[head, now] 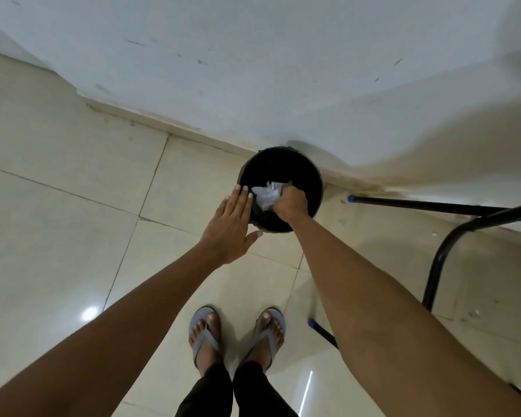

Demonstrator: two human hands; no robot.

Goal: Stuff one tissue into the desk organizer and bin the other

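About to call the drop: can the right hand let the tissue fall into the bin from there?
Probably yes. The right hand holds the tissue over the bin opening; the left hand lies flat at the rim, not across it.

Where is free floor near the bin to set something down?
Left of the black bin, the tiles are bare up to the wall. It is crowded right of the bin, by the black metal frame, and at its mouth: left hand, right hand, tissue.
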